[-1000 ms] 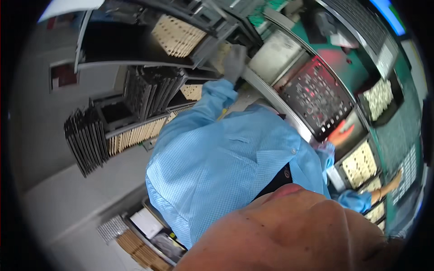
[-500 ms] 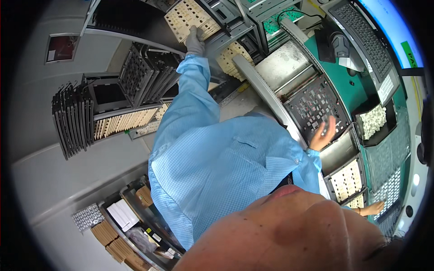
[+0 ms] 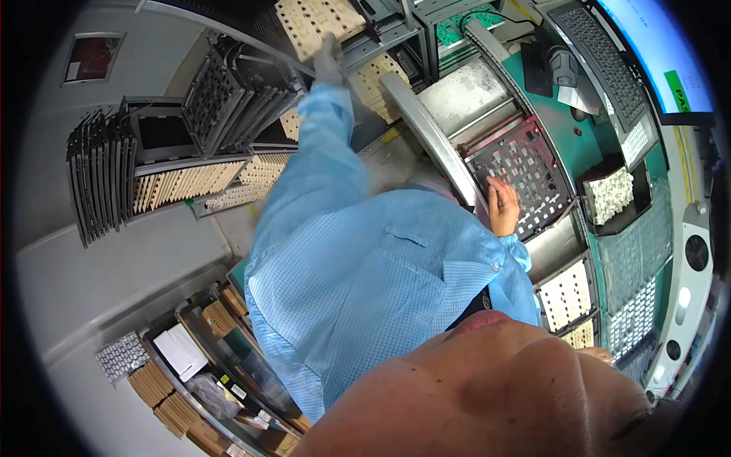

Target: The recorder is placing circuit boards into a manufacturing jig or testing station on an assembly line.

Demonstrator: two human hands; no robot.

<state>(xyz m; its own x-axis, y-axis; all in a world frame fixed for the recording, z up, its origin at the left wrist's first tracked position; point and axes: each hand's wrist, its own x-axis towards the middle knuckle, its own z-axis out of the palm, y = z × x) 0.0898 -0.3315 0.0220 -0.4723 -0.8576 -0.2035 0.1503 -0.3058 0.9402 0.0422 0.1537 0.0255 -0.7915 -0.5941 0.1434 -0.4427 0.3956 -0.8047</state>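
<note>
At the upper left, my left hand (image 3: pixel 329 62), in a grey glove and blurred by movement, is closed at the lower edge of a cream tray (image 3: pixel 316 24) dotted with dark holes. Its fingertips overlap the tray's surface. My bare right hand (image 3: pixel 502 207) is open, fingers extended and slightly bent, at the near left part of a dark fixture plate (image 3: pixel 525 171). Several small grey pieces sit on that plate, which lies in a metal conveyor track lit with a reddish glow. Nothing shows in the right hand.
Racks of dark frames (image 3: pixel 99 175) and upright cream trays (image 3: pixel 186 186) stand left. Right are a black bin of white parts (image 3: pixel 609 196), a keyboard (image 3: pixel 601 61), a scanner (image 3: pixel 562 70) and a screen (image 3: pixel 655 53). Another person's hand (image 3: pixel 598 354) shows lower right.
My right hand has moved left to the fixture plate's near edge. A reddish glow has appeared over the plate. My left hand stays at the cream tray, and the whole view has shifted slightly.
</note>
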